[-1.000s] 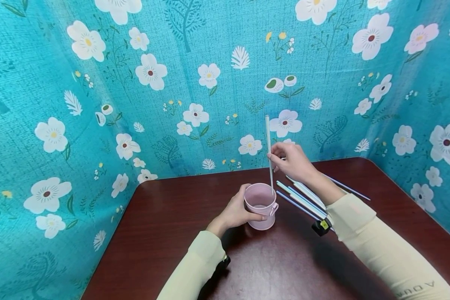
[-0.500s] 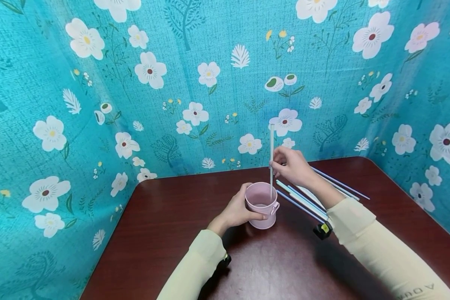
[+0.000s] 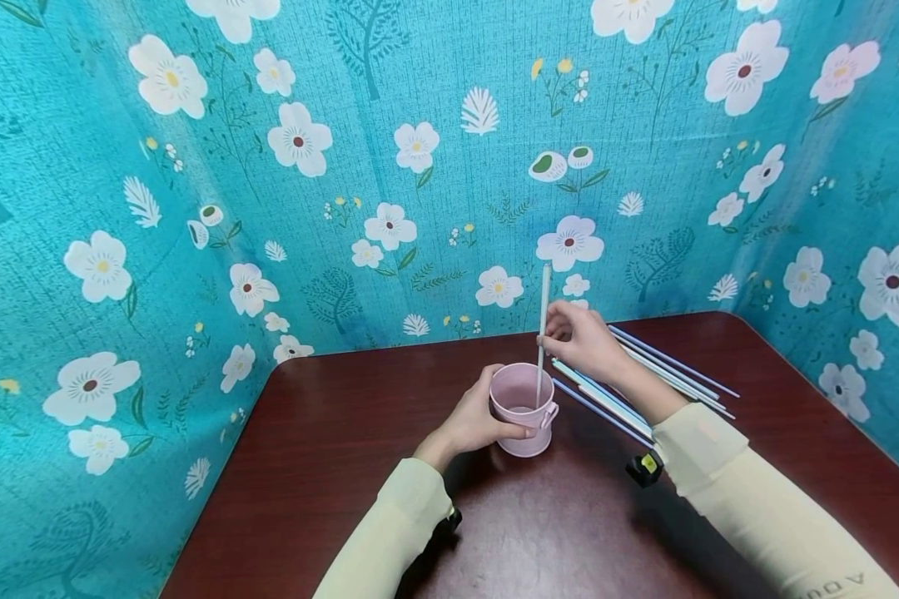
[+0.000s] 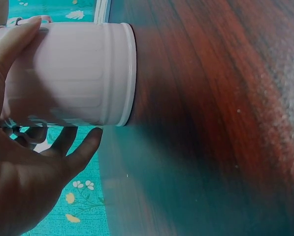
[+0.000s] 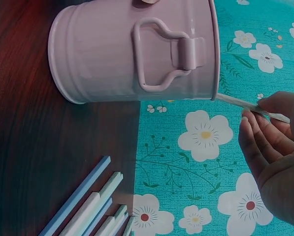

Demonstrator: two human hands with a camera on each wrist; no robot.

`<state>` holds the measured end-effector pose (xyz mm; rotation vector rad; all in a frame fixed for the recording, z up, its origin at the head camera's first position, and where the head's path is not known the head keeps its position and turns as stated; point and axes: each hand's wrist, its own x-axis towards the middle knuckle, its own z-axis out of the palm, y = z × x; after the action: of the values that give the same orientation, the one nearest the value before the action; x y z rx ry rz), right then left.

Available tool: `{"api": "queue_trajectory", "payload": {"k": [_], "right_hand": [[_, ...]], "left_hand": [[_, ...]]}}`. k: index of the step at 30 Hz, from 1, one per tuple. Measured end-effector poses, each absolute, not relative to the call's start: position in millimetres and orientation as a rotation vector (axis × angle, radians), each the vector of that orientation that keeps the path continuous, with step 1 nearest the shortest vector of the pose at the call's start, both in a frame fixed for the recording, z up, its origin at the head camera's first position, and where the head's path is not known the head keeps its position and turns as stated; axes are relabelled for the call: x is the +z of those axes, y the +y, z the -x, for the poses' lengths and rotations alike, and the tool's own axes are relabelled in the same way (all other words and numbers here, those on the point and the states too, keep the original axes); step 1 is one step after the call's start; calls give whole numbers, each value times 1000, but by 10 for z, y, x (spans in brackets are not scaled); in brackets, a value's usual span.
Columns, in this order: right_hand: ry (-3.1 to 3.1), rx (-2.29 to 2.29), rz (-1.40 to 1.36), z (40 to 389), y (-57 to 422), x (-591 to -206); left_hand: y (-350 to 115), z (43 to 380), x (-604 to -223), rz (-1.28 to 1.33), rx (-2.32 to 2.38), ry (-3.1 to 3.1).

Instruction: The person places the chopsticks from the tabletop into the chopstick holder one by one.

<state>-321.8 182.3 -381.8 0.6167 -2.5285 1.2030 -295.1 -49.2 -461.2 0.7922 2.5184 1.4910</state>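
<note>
On the table (image 3: 307,466), an arm (image 3: 745,491) half-hides sticks (image 5: 77,194); right fingers (image 5: 254,143) pinch a rod (image 5: 234,101), left fingers (image 4: 85,152) clasp a bucket (image 5: 102,54).

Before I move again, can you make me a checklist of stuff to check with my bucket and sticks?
1. Bucket steady: ok. The left grip holds the pink bucket, which stands upright on the table.
2. Stick aimed right: ok. The right grip pinches the pale stick, and its lower end is inside the bucket.
3. Stick touching the bottom: cannot tell.
4. Room inside: ok. Only that one stick shows in there.
5. Right grip free for another stick: not ok. It's busy with this one.
6. Other sticks within easy reach: probably ok. The loose sticks lie on the table, to the bucket's right.
</note>
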Motion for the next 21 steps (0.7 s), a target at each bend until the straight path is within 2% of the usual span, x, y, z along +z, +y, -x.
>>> {"api": "queue_trajectory", "payload": {"k": [21], "right_hand": [[-2571, 1207, -631, 3203, 1811, -3966]], "left_hand": [[-495, 2948, -4608, -778, 1488, 2495]]}}
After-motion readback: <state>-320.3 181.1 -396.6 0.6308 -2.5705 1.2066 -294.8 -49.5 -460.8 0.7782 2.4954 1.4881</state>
